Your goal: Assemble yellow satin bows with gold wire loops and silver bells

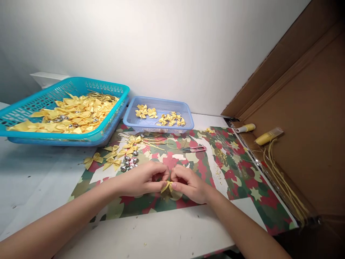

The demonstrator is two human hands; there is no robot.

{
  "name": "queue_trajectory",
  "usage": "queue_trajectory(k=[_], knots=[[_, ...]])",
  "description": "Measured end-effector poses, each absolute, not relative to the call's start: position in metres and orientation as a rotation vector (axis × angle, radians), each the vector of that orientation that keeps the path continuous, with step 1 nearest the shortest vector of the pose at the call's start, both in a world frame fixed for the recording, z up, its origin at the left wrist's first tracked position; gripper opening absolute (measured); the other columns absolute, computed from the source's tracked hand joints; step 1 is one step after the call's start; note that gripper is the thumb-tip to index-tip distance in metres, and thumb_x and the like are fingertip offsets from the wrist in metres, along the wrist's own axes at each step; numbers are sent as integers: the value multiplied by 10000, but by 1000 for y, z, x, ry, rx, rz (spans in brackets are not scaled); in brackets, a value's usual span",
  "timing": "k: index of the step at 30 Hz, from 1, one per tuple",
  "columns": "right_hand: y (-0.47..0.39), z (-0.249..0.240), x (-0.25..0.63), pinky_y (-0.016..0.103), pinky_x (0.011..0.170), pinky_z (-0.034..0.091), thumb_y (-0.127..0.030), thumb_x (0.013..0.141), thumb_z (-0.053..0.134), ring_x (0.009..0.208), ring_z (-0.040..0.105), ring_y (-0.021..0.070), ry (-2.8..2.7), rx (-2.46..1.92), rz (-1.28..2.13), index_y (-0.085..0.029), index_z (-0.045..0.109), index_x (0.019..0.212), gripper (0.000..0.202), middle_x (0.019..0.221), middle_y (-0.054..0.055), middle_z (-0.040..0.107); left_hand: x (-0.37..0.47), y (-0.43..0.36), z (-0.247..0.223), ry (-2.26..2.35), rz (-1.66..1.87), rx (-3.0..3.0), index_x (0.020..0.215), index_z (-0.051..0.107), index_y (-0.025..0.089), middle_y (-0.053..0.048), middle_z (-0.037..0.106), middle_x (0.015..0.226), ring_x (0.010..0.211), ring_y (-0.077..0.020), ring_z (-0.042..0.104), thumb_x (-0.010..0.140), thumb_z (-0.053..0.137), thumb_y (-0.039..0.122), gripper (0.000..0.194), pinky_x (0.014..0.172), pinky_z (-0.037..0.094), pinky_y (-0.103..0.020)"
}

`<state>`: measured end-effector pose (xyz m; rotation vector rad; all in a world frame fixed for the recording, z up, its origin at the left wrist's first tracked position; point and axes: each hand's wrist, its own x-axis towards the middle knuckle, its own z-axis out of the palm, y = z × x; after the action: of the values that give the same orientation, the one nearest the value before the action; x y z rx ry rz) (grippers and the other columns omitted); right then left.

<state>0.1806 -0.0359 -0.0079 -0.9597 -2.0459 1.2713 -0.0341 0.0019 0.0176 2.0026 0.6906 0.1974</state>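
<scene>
A small yellow ribbon bow (168,186) is pinched between my two hands above the patterned sheet (140,207). My left hand (151,178) grips its left side with thumb and fingers closed. On the other side, my right hand (190,182) closes its thumb and fingers at the bow's right edge. Left of my hands lie several loose yellow bows (112,163) and several silver jingle bells (129,162). Thin gold wires (151,142) are spread beyond them. A pair of thread snips (194,149) with red handles rests past my right hand.
A turquoise basket (54,135) heaped with yellow bows stands at the left. Behind the sheet is a smaller blue basket (159,128) holding some bows. Cardboard (302,108) walls the right side, with yellow-wrapped tubes (269,136) and yellow cords (283,190) along it.
</scene>
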Motion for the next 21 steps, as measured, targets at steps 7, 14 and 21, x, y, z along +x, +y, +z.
queue_trajectory(k=[7,14,21], knots=[[-38,-5,183,300,751,377,-187,896,529,720,444,145,-2070,-1152,1035,-213,448,742,176,719,-24,528,-84,27,65,1171,241,2386,907,649,238,-41,661,931,832,-211,579,853,576,432,214,658,414,-276],[-35,-10,179,336,828,373,-158,885,557,737,466,148,-2187,-1206,884,-211,469,751,169,743,-24,558,-78,25,50,1253,-175,2428,846,672,244,-31,675,896,788,-221,619,762,667,337,126,619,402,-290],[-32,-10,180,322,774,379,-137,874,537,780,490,166,-2162,-1187,749,-216,481,802,120,802,1,576,-52,22,20,1182,-65,2668,845,653,213,-56,658,852,746,-227,618,841,585,254,80,592,360,-294]])
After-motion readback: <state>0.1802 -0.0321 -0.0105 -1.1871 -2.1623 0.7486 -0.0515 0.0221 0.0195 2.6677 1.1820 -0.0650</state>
